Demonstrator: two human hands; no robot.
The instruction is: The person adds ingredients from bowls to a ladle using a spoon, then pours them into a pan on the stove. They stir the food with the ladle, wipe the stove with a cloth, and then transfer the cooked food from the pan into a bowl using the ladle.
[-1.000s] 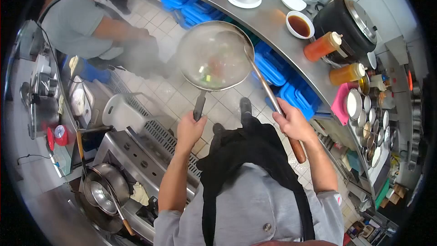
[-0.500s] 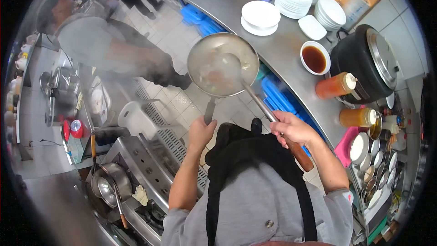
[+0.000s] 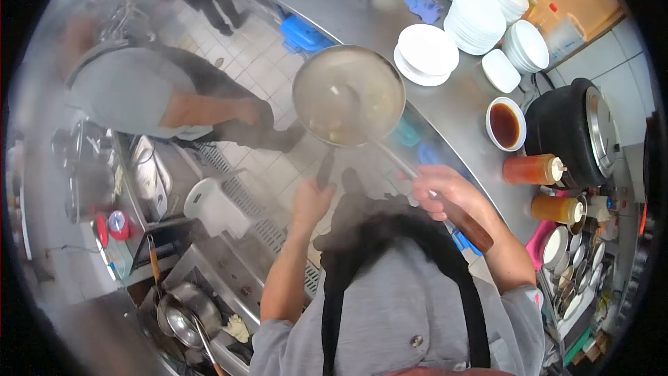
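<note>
My left hand (image 3: 311, 202) grips the dark handle of a steaming metal wok (image 3: 349, 95), held over the floor next to the steel counter (image 3: 369, 21). Food bits lie in the wok, blurred by steam. My right hand (image 3: 445, 193) holds the wooden handle of a long ladle (image 3: 390, 157), whose bowl rests inside the wok. A white plate with a bowl on it (image 3: 426, 52) sits on the counter just right of the wok.
Stacks of white plates and bowls (image 3: 480, 17), a bowl of brown sauce (image 3: 504, 124), two orange squeeze bottles (image 3: 536, 169) and a black cooker (image 3: 574, 136) stand on the counter. Another person in grey (image 3: 139, 94) bends at left. A stove with a wok (image 3: 184, 310) lies lower left.
The wok and ladle have swung right, closer to the white plate on the counter. Steam now drifts over my arms and chest.
</note>
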